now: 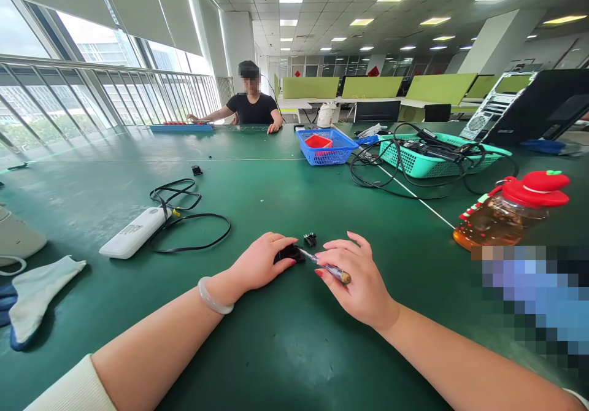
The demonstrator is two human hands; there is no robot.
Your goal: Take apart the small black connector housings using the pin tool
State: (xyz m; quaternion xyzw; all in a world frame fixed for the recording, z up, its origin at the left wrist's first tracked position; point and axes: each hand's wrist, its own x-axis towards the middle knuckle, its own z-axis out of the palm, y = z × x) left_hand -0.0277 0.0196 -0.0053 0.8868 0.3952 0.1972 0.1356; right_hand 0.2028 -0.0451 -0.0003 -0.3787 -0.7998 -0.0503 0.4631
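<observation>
Head view: black part (289,253) under left hand (262,262) fingertips.

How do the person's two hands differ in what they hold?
The left hand covers a small black part, pinning it down; the right hand grips a screwdriver, tip pointed at that part. The left wrist wears a pale bangle; the right wrist is bare. Both hands rest on the green table.
</observation>
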